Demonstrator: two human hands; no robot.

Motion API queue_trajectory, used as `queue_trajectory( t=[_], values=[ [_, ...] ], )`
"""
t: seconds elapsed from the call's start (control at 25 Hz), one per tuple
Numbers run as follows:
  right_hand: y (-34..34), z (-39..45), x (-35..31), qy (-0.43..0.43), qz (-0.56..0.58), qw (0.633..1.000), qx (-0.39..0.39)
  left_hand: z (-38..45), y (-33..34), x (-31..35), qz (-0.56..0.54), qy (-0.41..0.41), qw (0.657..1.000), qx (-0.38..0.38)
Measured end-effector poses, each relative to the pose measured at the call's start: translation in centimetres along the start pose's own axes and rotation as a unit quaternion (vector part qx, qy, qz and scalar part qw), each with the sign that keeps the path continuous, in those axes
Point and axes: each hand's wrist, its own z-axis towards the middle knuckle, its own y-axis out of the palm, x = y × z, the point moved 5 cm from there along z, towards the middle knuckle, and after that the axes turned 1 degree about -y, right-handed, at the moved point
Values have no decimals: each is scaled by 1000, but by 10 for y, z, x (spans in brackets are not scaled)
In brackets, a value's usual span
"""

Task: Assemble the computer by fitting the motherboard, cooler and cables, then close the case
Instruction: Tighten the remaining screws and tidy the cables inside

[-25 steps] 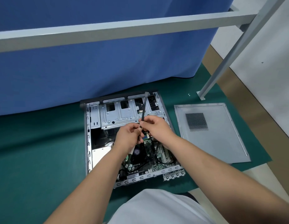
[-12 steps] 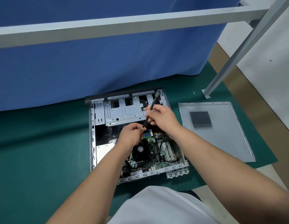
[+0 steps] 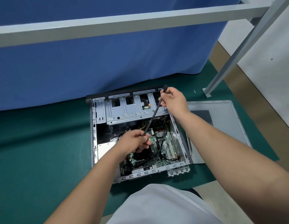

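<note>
The open computer case (image 3: 93, 136) lies flat on the mat (image 3: 43, 151), in front of the curtain (image 3: 108, 62). The motherboard (image 3: 163, 143) sits inside the case, near the person. The drive cage (image 3: 127, 110) is at the far end. The side panel (image 3: 221, 120) lies on the mat, just right of the case. A frame leg (image 3: 234, 59) stands behind the panel.
</note>
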Motion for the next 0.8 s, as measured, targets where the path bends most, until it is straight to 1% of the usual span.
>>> queue_trajectory(
  t=[0.04, 0.12, 0.2, 0.28, 0.36, 0.4, 0.52, 0.56, 0.68, 0.8],
  values=[
    [-1, -1, -3, 7, 27, 1000, -12, -3, -3, -5, 18, -12, 1000, -3],
    [3, -12, -2, 37, 46, 995, -82, -5, -7, -13, 8, -22, 1000, -3],
    [12, -32, 11, 64, 13, 983, -172, -4, -4, -14, -20, -10, 1000, -9],
    [20, -54, 26, 76, -14, 971, -228, -1, 1, -13, -47, 7, 999, -15],
    [25, -67, 35, 74, -30, 968, -238, 1, 6, -12, -62, 20, 998, -11],
    [26, -69, 37, 72, -38, 969, -235, 1, 7, -13, -45, 28, 999, -2],
    [22, -66, 37, 82, -66, 974, -202, 1, 9, -16, 73, 55, 995, 38],
    [22, -65, 36, 86, -73, 974, -199, 1, 9, -17, 93, 59, 993, 48],
    [23, -65, 32, 80, -82, 971, -209, 0, 12, -16, 101, 67, 992, 36],
    [23, -62, 28, 54, -107, 967, -223, 2, 15, -16, 101, 73, 992, 23]
  ],
)
